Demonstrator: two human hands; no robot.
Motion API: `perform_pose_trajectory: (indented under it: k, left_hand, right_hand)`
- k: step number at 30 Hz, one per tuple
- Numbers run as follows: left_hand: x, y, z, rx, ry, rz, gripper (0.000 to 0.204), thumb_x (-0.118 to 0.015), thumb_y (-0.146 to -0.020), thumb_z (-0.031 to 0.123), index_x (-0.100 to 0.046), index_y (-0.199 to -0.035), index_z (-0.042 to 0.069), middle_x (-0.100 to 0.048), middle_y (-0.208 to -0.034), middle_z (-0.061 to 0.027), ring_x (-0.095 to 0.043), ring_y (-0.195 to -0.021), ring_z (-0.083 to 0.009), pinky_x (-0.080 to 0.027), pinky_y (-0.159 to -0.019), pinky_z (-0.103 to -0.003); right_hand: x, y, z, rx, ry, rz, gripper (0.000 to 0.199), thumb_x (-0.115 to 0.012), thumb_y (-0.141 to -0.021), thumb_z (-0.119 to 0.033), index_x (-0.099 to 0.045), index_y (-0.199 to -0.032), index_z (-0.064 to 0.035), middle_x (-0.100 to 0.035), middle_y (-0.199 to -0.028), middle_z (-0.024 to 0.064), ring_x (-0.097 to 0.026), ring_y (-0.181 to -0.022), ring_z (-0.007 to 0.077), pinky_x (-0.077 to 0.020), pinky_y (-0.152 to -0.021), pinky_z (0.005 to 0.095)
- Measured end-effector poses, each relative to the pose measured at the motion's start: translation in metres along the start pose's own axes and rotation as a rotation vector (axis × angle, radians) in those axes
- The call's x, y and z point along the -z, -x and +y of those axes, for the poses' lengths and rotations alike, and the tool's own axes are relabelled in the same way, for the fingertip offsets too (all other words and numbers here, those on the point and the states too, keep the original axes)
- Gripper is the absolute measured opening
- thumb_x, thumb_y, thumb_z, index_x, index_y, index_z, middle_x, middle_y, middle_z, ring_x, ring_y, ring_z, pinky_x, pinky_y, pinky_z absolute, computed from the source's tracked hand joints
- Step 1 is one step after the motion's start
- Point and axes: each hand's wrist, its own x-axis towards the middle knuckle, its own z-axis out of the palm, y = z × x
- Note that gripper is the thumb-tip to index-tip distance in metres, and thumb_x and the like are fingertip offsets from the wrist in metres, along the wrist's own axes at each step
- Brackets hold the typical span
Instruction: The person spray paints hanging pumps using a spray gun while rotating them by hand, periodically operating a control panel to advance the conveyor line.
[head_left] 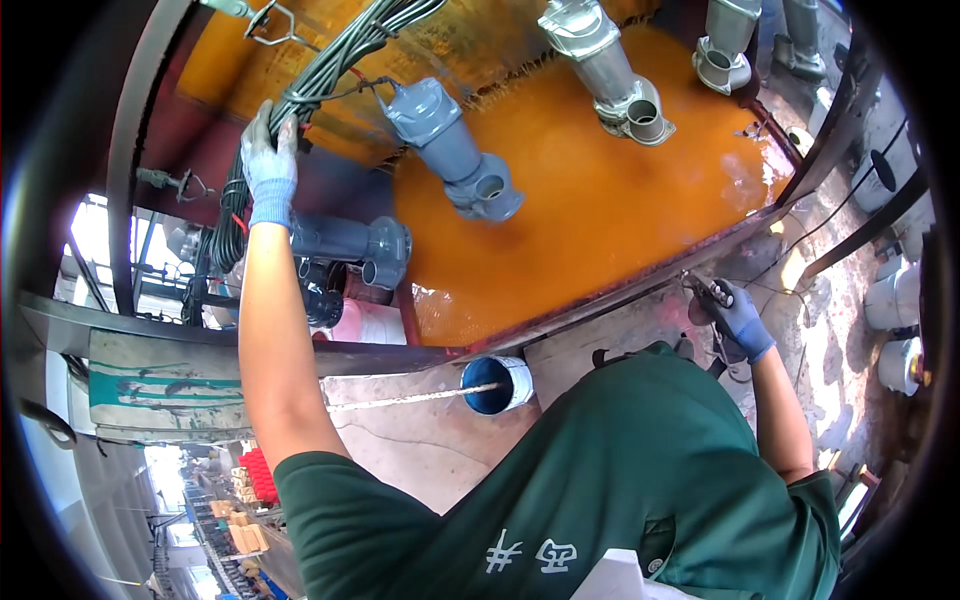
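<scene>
My left hand (268, 170), in a blue and white work glove, is raised at the upper left with its fingers closed on a thick bundle of dark cables (335, 60). Just right of it hangs a blue-grey pump (445, 145) with a round outlet at its lower end, a thin dark cord running to its top. Lower down, another blue-grey pump (345, 245) lies nearly level behind my left forearm. Out to the right, my gloved right hand (738, 318) grips a spray gun (708, 298), partly hidden by the fingers. A thin hose trails near that hand.
Orange liquid (560, 220) fills a wide trough with a dark red rim (600, 300). Bare-metal pumps (615, 80) hang over it at the back. A paint bucket (515, 385) with a stick (415, 397) stands by its front edge. White buckets (893, 300) line the right side.
</scene>
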Motion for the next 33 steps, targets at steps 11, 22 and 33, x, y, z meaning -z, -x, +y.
perform_pose_trajectory:
  k: [11, 22, 33]
  left_hand:
    - [0.009, 0.011, 0.003, -0.026, 0.091, 0.008, 0.052, -0.063, -0.105, 0.035, -0.059, -0.150, 0.008, -0.061, -0.144, -0.0240, -0.056, -0.134, -0.0404, -0.042, -0.115, -0.048]
    - [-0.055, 0.283, 0.096, 0.698, 0.904, 0.047, 0.037, -0.052, -0.110, 0.014, -0.060, -0.141, -0.005, -0.066, -0.139, -0.0182, -0.064, -0.127, -0.0262, -0.048, -0.112, -0.040]
    - [0.087, 0.770, 0.268, 1.225, 0.410, -1.251, 0.028, -0.059, -0.099, 0.029, -0.079, -0.109, 0.011, -0.077, -0.116, -0.0192, -0.073, -0.105, -0.0433, -0.058, -0.093, -0.051]
  right_hand:
    - [0.004, -0.022, -0.143, 0.105, -0.169, 0.101, 0.023, -0.075, -0.100, -0.021, -0.069, -0.113, -0.0028, -0.066, -0.081, -0.0014, -0.058, -0.064, 0.0057, -0.0463, -0.056, 0.0256]
    - [-0.041, -0.032, -0.168, 0.323, 0.267, 0.062, 0.023, -0.076, -0.095, -0.024, -0.066, -0.099, -0.0039, -0.070, -0.080, 0.0147, -0.073, -0.077, 0.0280, -0.0545, -0.070, 0.0402]
    - [-0.099, -0.017, -0.081, -0.192, 0.155, -0.084, 0.026, -0.075, -0.094, -0.021, -0.075, -0.113, -0.0025, -0.077, -0.084, 0.0141, -0.077, -0.080, 0.0264, -0.0586, -0.078, 0.0399]
